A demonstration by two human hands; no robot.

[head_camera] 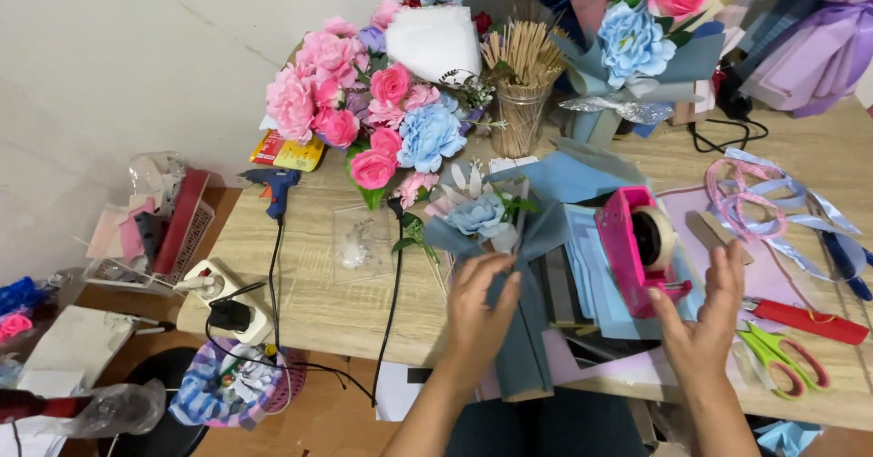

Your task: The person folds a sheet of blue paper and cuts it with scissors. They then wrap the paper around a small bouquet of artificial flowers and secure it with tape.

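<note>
Two hands are seen above the near table edge; the left hand (pixel 480 304) is clamped on the grey-blue paper-wrapped small bouquet (pixel 496 239) at centre. The right hand (pixel 705 325) is held apart and spread, touching the pink plastic tape dispenser (pixel 637 248) just right of the bouquet.

Craft corner: wooden table against a plain wall.
A pale, off-white wall (pixel 127 66) rises behind a light wood-grain table (pixel 318 284) that spans the view. Below its near edge lies a brown wooden floor (pixel 327 421). Lighting is soft and even, with no strong shadows; no window shows.
</note>
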